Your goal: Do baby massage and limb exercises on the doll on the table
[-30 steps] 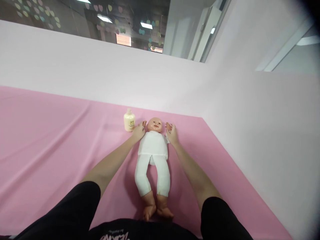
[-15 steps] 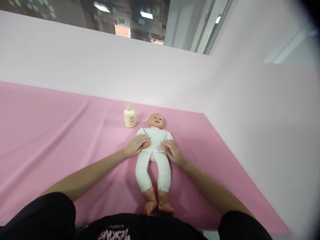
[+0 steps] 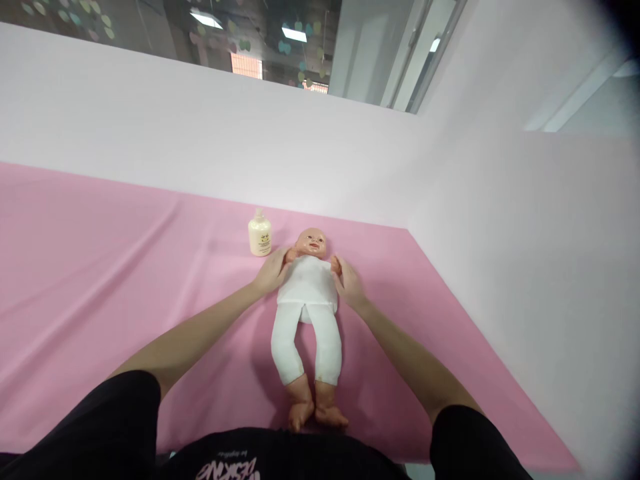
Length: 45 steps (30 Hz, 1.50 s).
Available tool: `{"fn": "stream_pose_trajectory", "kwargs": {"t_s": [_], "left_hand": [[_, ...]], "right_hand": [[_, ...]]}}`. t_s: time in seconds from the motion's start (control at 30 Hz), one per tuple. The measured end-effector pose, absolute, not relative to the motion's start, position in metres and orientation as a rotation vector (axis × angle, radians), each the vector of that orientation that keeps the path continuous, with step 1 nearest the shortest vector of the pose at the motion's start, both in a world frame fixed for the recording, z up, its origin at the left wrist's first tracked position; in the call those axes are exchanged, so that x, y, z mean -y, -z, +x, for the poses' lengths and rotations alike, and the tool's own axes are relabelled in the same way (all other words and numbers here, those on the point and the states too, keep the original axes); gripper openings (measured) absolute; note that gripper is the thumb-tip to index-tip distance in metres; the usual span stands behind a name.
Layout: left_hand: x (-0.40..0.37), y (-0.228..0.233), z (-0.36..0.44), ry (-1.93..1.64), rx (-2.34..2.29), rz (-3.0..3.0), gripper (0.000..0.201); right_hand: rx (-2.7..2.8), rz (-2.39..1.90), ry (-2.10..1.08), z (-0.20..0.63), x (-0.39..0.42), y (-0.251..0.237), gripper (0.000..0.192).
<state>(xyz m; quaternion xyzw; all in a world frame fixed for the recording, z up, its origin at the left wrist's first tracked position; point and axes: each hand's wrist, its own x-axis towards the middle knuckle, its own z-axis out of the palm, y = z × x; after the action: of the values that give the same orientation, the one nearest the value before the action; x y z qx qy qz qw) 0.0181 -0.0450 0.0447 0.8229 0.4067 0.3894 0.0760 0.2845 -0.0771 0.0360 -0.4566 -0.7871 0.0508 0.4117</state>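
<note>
A baby doll (image 3: 307, 287) with a white cloth body lies on its back, head away from me and bare feet toward me. My left hand (image 3: 273, 270) is closed around the doll's arm on the left, whose small hand shows beside the doll's chin. On the other side my right hand (image 3: 349, 282) grips the doll's other arm, and that little hand sticks up by the shoulder. Both doll arms are bent upward, partly covered by my fingers. A pale yellow pump bottle (image 3: 260, 235) stands upright just beyond my left hand.
Under the doll spreads a pink covered table (image 3: 125, 267) with creases on the left. A white wall (image 3: 200, 133) borders it at the back and another on the right. Above the back wall is a window (image 3: 270, 40) with hanging paper decorations behind it.
Both my hands have moved up from the doll's waist to its shoulders. The doll's arms went from lying down along its belly to bent up beside its head.
</note>
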Motion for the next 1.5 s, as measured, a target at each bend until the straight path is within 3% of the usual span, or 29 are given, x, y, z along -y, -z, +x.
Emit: {"fn": "stream_pose_trajectory", "kwargs": {"t_s": [0.13,0.3,0.5,0.77,0.97,1.07,1.3,1.5], "left_hand": [[0.009,-0.044,0.034,-1.189,-1.494,2.325,0.051],[-0.015,-0.039,0.047,-0.863,-1.761,2.233,0.045],[-0.023,-0.040,0.049,-0.696,-1.829,2.069,0.044],[-0.022,-0.034,0.044,-0.769,-1.827,2.061,0.046],[0.002,-0.031,0.035,-1.370,-1.399,2.147,0.052],[0.028,-0.031,0.030,-1.470,-1.174,2.177,0.053],[0.079,-0.020,0.018,-1.305,-0.903,2.570,0.032],[0.086,-0.014,0.014,-1.148,-0.705,2.758,0.036]], "right_hand": [[1.701,-1.258,-0.264,0.277,0.036,-0.040,0.051],[1.603,-1.506,-0.371,0.274,-0.001,-0.037,0.039],[1.568,-1.646,-0.406,0.279,-0.022,-0.026,0.033],[1.531,-1.606,-0.447,0.279,-0.021,-0.027,0.034],[1.515,-1.195,-0.447,0.279,0.013,-0.032,0.042],[1.620,-1.077,-0.423,0.282,0.047,-0.032,0.048],[2.178,-0.823,0.015,0.294,0.116,-0.023,0.048],[2.299,-0.766,0.150,0.290,0.124,-0.017,0.047]]}}
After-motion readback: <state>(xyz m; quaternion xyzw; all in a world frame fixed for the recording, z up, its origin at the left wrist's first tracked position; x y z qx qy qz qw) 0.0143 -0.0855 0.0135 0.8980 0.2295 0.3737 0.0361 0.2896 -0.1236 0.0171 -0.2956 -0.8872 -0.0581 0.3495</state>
